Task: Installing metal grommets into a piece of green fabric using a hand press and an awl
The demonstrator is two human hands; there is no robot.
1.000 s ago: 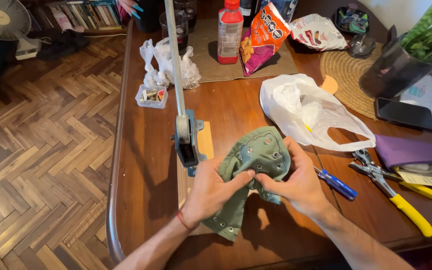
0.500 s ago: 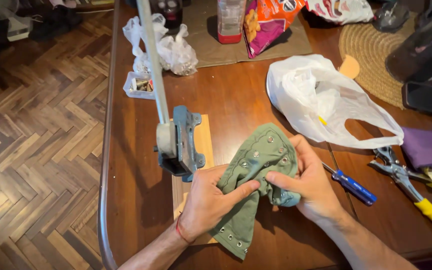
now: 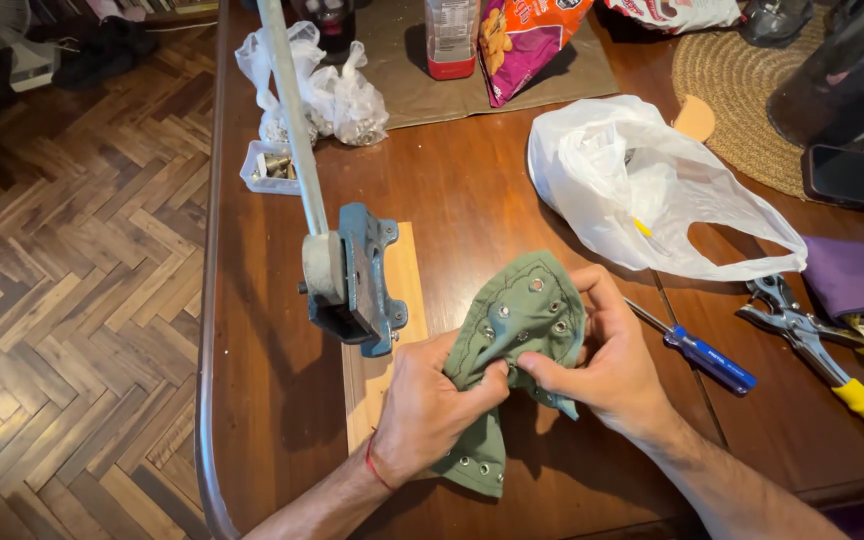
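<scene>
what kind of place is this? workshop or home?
Likely a home table used for craft work: a lever press on a wooden table, herringbone parquet, and a snack bag beside the tools.

Both hands low centre, forearms converging from bottom edge. Left hand (image 3: 432, 405) curled, knuckles up, fingers pinched shut. Right hand (image 3: 607, 360) beside it, thumb and forefinger pinching at the shared grip, remaining fingers wrapped above.

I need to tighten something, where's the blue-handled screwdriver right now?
The blue-handled screwdriver lies on the wooden table, just right of the right hand, between it and the yellow-handled pliers, below the white plastic bag.
</scene>
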